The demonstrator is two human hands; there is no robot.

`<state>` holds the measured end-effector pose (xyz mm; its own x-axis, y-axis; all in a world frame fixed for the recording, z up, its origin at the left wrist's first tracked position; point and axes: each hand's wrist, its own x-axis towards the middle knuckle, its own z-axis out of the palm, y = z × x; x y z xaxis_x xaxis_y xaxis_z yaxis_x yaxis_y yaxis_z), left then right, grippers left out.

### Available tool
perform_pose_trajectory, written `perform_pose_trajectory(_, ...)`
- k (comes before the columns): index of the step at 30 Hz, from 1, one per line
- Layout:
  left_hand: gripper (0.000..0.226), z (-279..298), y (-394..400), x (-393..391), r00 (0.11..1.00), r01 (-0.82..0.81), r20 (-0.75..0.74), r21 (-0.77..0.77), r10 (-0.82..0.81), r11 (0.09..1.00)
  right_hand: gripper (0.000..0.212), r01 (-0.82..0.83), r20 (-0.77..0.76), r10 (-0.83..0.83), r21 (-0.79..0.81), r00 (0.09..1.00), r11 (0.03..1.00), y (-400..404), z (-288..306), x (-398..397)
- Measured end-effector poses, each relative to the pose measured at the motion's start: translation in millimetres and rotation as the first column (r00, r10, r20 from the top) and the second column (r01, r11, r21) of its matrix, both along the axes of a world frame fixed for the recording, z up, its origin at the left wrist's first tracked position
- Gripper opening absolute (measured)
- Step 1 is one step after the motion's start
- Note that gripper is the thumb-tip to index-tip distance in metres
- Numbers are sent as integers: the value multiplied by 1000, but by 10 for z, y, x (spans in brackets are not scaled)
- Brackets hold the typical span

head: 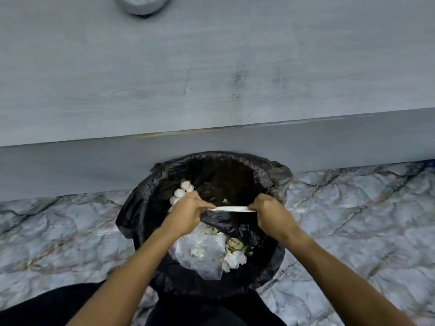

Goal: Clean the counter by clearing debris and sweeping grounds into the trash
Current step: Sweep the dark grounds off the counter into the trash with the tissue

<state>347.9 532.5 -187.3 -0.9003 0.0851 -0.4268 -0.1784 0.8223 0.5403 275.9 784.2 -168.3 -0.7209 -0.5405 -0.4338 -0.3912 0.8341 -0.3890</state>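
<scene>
Dark trousers [70,307] fill the bottom edge, and two bare forearms reach forward from there over the trash bin [141,222], which serves as the landmark here. The bin is lined with a black bag [277,175] and stands on the marbled floor [364,220], pressed against the grey front face below the tabletop [164,67].

Above the middle of the bin's opening, the left hand [188,212] and the right hand [270,212] hold a thin white sheet [233,209] between them, seen edge-on and roughly level. Each grip is pressed together on one end of it: the left pinches the left end, the right pinches the right end.

Inside the bin, toward the person, lie a clear plastic bag [202,255], crumpled white tissue [235,257] and yellowish scraps [235,243]. At the bin's left inner side, just beyond the left hand, sit pale eggshell-like pieces [182,189]. The far part of the interior is dark.

On the tabletop, beyond and slightly right of the bin, a patch of dark grounds [238,82] speckles the grey surface. Far beyond the bin, at the top edge, part of a round metallic vessel [141,4] shows.
</scene>
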Motion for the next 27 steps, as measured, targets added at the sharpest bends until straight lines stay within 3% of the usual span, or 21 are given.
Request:
perform_pose_trajectory(3, 26, -124, 33, -77, 964, 25, 262, 73, -43, 997, 37, 200, 148, -200, 20, 969, 980, -54, -100, -7)
perform_pose_trajectory(5, 25, -25, -52, -306, 962, -33, 273, 84, 9, 996, 35, 284, 191, -284, 31, 940, 958, -95, -22, -176)
perform_pose_trajectory(11, 26, 1229, -437, -1053, 996, -55, -64, 93, 61, 994, 33, 270, -8, -279, -228, 960, 936, -185, 1095, -938)
perform_pose_trajectory(15, 23, 1964, -741, -1717, 913, -102, -390, 67, 120, 993, 30, 209, -181, -307, -421, 934, 883, -514, 1735, -1696)
perform_pose_trajectory(19, 24, 1952, -1056, -2392, 843, -239, -490, 28, 221, 971, 31, 165, -244, -315, -486, 917, 858, -1123, 1782, -2537)
perform_pose_trajectory(27, 37, 1306, -1710, -2891, 798, -300, -549, -3, 249, 954, 41, 2, -334, -115, -323, 936, 946, -2040, 1290, -3387)
